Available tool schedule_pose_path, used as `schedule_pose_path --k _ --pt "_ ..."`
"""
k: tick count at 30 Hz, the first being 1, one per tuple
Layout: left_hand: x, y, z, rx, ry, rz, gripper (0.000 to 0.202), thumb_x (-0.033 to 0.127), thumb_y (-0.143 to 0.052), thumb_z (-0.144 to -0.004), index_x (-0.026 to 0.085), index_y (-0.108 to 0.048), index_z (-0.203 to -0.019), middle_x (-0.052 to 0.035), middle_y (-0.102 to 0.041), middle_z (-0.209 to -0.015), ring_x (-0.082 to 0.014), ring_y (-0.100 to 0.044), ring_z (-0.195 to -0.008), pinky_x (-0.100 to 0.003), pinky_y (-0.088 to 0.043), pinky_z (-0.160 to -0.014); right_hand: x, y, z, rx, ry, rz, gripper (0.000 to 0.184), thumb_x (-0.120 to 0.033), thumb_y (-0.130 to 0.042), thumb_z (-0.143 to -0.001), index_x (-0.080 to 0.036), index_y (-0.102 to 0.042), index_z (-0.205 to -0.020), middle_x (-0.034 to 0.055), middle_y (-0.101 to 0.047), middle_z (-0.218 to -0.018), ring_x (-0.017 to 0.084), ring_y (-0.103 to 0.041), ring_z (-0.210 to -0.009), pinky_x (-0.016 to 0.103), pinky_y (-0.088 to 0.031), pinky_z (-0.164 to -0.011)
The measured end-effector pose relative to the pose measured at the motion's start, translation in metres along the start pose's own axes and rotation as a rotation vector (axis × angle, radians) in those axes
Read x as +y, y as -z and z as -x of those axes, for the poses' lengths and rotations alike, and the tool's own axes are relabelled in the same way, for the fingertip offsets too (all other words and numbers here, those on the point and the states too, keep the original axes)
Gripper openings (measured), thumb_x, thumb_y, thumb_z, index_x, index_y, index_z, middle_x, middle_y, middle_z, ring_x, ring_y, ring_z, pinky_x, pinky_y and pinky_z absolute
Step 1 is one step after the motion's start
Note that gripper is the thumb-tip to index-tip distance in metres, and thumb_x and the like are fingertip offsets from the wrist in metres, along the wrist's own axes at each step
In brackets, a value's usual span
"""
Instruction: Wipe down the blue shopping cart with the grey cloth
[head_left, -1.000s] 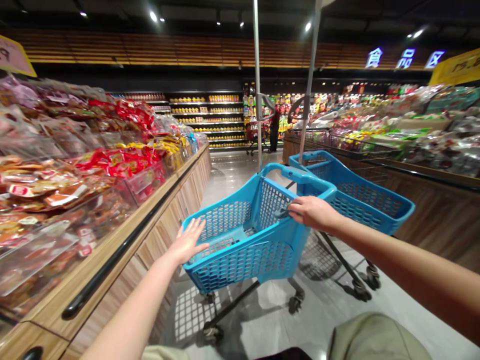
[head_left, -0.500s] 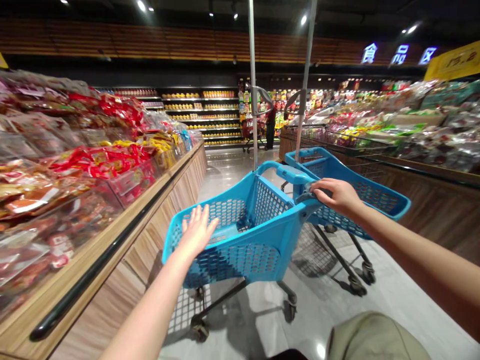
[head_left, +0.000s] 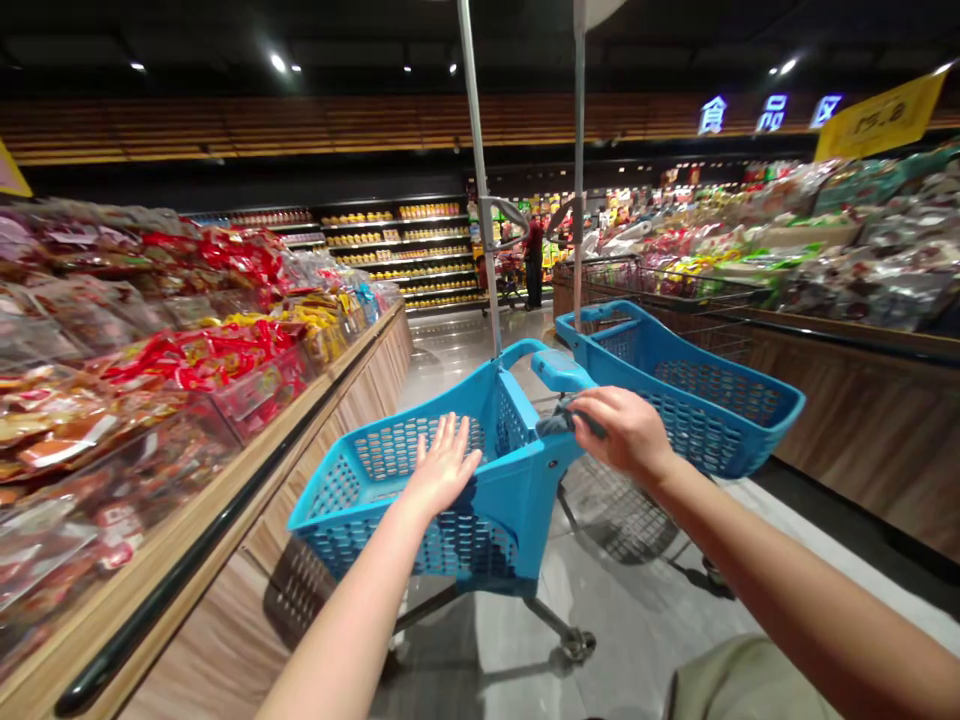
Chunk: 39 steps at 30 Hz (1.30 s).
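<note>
A blue plastic shopping cart (head_left: 540,475) stands in front of me at an angle, its basket pointing left. My left hand (head_left: 444,468) lies over the basket's near rim with its fingers spread, holding nothing. By the cart's handle end, my right hand (head_left: 624,428) is closed on a grey-blue cloth (head_left: 556,421), which rests against the cart's upper corner. The fingertips of that hand are partly hidden. Just behind, to the right, stands a second blue cart (head_left: 769,408).
Packaged-food bins (head_left: 247,365) with a black rail (head_left: 225,510) run along the left. Another food display (head_left: 847,390) lines the right. Tall poles (head_left: 480,150) rise by the carts. Far down the aisle, a person (head_left: 533,265) stands near shelves (head_left: 397,240).
The near cart has turned and shifted slightly left. My left hand has slid right along its rim. My right hand has moved left and down with the cloth.
</note>
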<state>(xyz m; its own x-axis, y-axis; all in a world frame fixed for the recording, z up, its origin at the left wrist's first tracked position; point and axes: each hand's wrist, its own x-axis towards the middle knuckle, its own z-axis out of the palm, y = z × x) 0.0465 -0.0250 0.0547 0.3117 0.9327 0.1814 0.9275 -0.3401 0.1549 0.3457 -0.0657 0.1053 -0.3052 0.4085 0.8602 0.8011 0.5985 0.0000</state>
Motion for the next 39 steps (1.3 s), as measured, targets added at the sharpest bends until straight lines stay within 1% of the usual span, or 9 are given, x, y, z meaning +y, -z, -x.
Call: schedule_pose_path --k 4,7,10,15,21,25,28,33,39 --pt "0.006 0.001 0.002 -0.022 -0.002 0.031 0.068 0.055 -0.017 -0.098 0.019 -0.005 -0.155 -0.0090 0.004 -0.161 -0.0250 0.003 -0.148 -0.059 -0.007 -0.116 0.002 -0.001 -0.012 0.078 -0.310 -0.048 0.019 -0.030 -0.050 -0.091 -0.022 -0.068 -0.093 0.0050 -0.071 -0.090 0.021 -0.066 -0.084 0.033 -0.052 -0.080" --pt "0.011 0.002 0.002 -0.052 -0.020 0.059 0.069 0.056 -0.016 -0.098 0.019 -0.004 -0.155 -0.0087 0.005 -0.161 -0.0246 0.005 -0.148 -0.059 -0.007 -0.116 -0.010 -0.015 0.003 0.128 -0.337 -0.049 0.022 -0.031 -0.052 -0.090 -0.022 -0.066 -0.106 0.0073 -0.069 -0.109 0.028 -0.059 -0.114 0.046 -0.045 -0.101" --pt "0.008 0.002 0.003 -0.058 -0.053 0.074 0.068 0.057 -0.014 -0.097 0.021 -0.004 -0.155 -0.0084 0.004 -0.161 -0.0246 0.004 -0.148 -0.060 -0.006 -0.116 -0.029 -0.032 0.026 0.216 -0.351 -0.010 0.034 -0.030 -0.056 -0.089 -0.021 -0.060 -0.121 0.0107 -0.054 -0.136 0.033 -0.029 -0.142 0.056 -0.032 -0.112" --pt "-0.001 0.000 0.004 -0.049 -0.060 0.076 0.068 0.058 -0.015 -0.097 0.023 -0.005 -0.155 -0.0080 0.002 -0.161 -0.0247 0.003 -0.148 -0.060 -0.006 -0.116 -0.065 -0.070 0.058 0.258 -0.339 -0.026 0.037 -0.018 -0.051 -0.092 -0.025 -0.057 -0.127 0.0082 -0.031 -0.154 0.033 -0.012 -0.147 0.058 -0.032 -0.113" --pt "-0.008 0.004 0.006 -0.051 -0.012 0.083 0.069 0.057 -0.014 -0.097 0.021 -0.005 -0.155 -0.0074 0.003 -0.161 -0.0231 0.003 -0.148 -0.057 -0.004 -0.117 -0.089 -0.109 0.136 -0.043 -0.176 -0.210 0.038 -0.002 -0.046 -0.084 -0.023 -0.067 -0.109 0.0095 -0.058 -0.132 0.027 -0.037 -0.139 0.048 -0.044 -0.107" --pt "-0.017 0.007 0.009 -0.050 0.030 0.081 0.070 0.057 -0.015 -0.097 0.019 -0.006 -0.155 -0.0092 0.002 -0.161 -0.0245 0.002 -0.148 -0.058 -0.008 -0.116 -0.072 -0.080 0.164 -0.447 -0.199 -0.396 0.039 0.001 -0.043 -0.075 -0.023 -0.068 -0.093 0.0038 -0.070 -0.100 0.018 -0.067 -0.099 0.030 -0.056 -0.085" --pt "-0.022 0.009 0.011 -0.043 0.043 0.084 0.070 0.057 -0.015 -0.097 0.019 -0.006 -0.155 -0.0095 0.001 -0.161 -0.0256 0.000 -0.148 -0.060 -0.011 -0.115 -0.047 -0.031 0.129 -0.378 -0.250 -0.365 0.034 -0.006 -0.046 -0.079 -0.024 -0.065 -0.101 0.0042 -0.069 -0.103 0.018 -0.067 -0.095 0.029 -0.055 -0.083" --pt "-0.020 0.010 0.013 -0.029 0.044 0.074 0.067 0.055 -0.016 -0.097 0.022 -0.008 -0.155 -0.0095 -0.001 -0.161 -0.0264 -0.002 -0.148 -0.061 -0.012 -0.115 -0.007 0.013 0.003 0.234 -0.267 -0.133 0.039 -0.023 -0.054 -0.086 -0.021 -0.055 -0.124 0.0099 -0.063 -0.121 0.025 -0.060 -0.111 0.042 -0.046 -0.099" --pt "-0.014 0.006 0.018 0.024 0.008 0.054 0.066 0.055 -0.018 -0.098 0.023 -0.009 -0.155 -0.0099 -0.004 -0.161 -0.0269 -0.004 -0.148 -0.061 -0.016 -0.114 -0.011 -0.038 -0.053 -0.168 -0.149 0.059 0.019 -0.029 -0.053 -0.085 -0.020 -0.068 -0.094 0.0079 -0.068 -0.093 0.023 -0.064 -0.086 0.034 -0.050 -0.077"
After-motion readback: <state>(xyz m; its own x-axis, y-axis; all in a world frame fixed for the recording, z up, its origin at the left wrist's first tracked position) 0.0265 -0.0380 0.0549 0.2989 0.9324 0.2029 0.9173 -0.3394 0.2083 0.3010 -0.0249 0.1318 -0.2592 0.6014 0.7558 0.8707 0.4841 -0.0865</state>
